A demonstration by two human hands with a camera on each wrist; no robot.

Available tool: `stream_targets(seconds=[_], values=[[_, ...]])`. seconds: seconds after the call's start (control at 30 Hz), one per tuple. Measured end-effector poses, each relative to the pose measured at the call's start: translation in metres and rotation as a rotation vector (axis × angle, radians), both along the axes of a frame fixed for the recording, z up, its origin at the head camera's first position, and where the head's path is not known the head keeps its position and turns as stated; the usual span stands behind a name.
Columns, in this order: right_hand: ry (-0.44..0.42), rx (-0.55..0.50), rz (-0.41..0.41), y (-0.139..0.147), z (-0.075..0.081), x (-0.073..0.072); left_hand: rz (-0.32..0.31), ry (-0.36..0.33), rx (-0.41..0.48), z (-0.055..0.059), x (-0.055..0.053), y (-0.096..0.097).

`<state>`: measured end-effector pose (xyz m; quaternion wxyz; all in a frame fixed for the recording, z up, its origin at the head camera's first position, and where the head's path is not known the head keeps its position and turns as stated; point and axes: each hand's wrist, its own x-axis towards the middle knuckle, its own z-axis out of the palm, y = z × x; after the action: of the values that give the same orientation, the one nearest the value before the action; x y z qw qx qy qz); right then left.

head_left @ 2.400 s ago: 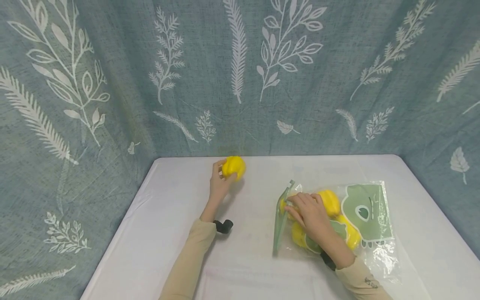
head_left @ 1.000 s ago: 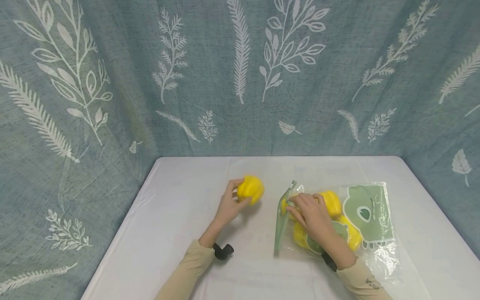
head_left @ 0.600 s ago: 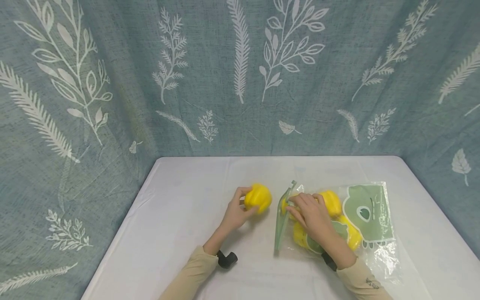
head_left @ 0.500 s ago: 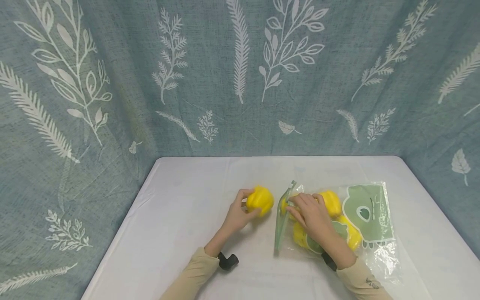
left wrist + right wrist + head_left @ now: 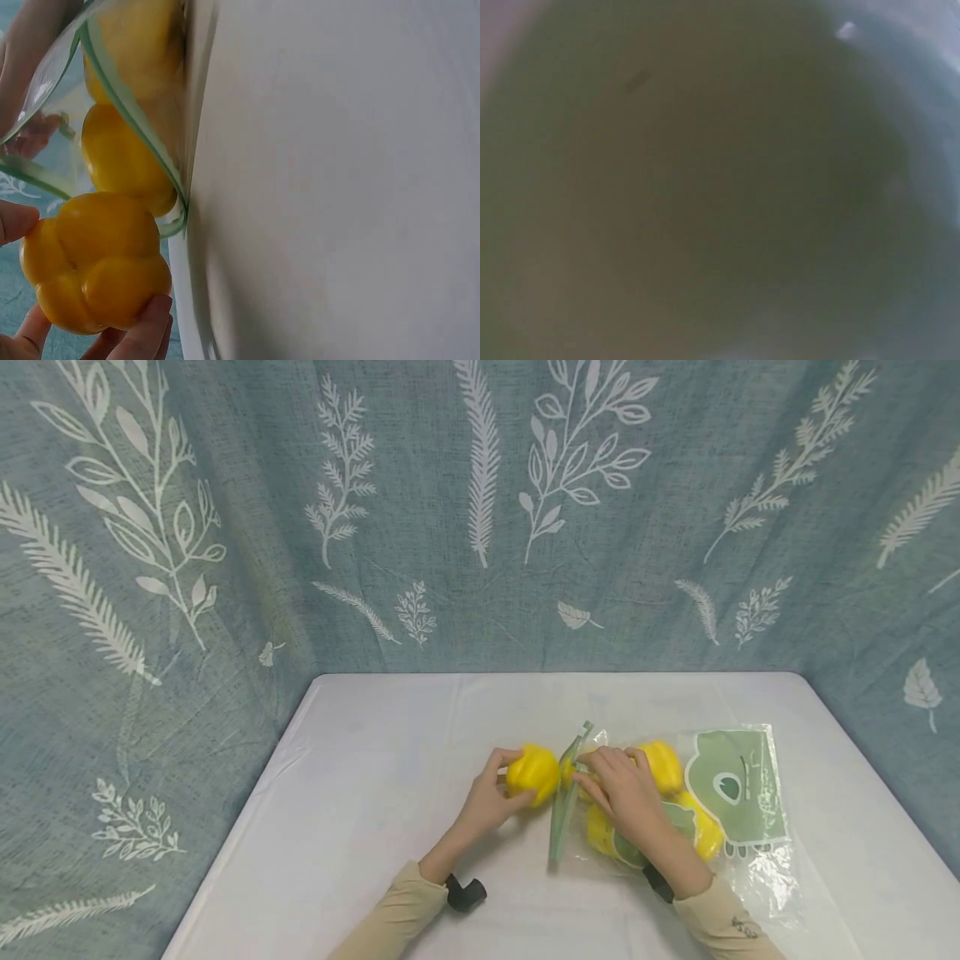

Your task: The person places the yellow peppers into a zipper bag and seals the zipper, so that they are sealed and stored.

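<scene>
My left hand point(image 5: 482, 807) grips a yellow bell pepper point(image 5: 534, 774) right at the mouth of a clear zip bag point(image 5: 738, 797) with green print. In the left wrist view, thumb and fingers lie round the sides of that bell pepper point(image 5: 101, 259), and the bag's green-edged mouth point(image 5: 124, 101) gapes beside it. Several more yellow peppers point(image 5: 663, 767) lie inside the bag. Near the mouth, my right hand point(image 5: 624, 795) pinches the bag's upper edge and holds it up. Only a blurred green surface point(image 5: 720, 180) fills the right wrist view.
The bag lies on a table with a white cloth point(image 5: 390, 743). A blue-grey curtain point(image 5: 450, 510) with white leaf patterns hangs behind the table and along its sides. Black wrist cameras, such as the left camera point(image 5: 467, 894), stick out below the hands.
My left hand has carried the bell pepper from the table's back edge toward me and rightward, up to the bag's mouth. The right hand and the bag have stayed in place.
</scene>
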<state>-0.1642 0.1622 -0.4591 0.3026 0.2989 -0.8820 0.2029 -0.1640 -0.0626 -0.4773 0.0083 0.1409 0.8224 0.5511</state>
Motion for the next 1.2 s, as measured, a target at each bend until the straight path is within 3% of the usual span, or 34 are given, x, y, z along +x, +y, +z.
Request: stream_targets(seconds=[0.23, 0.3, 0.53, 0.67, 1.0, 1.2], values=[[-0.009, 0.007, -0.005, 0.0, 0.0, -0.001, -0.027, -0.014, 0.018, 0.034, 0.019, 0.009], [-0.005, 0.006, -0.004, 0.0, 0.001, 0.0, -0.036, -0.011, 0.025, 0.034, 0.02, 0.01], [-0.01, 0.013, -0.002, 0.0, 0.003, 0.001, -0.033, -0.018, 0.031, 0.001, 0.007, 0.01], [-0.011, 0.013, 0.0, 0.0, 0.003, 0.0, -0.038, -0.021, 0.018, -0.004, 0.005, 0.011], [0.015, 0.012, 0.007, -0.001, 0.002, 0.001, -0.054, -0.056, 0.016, -0.001, 0.01, 0.016], [0.034, 0.01, 0.019, -0.003, 0.001, 0.0, -0.077, -0.061, 0.038, 0.025, 0.022, 0.019]])
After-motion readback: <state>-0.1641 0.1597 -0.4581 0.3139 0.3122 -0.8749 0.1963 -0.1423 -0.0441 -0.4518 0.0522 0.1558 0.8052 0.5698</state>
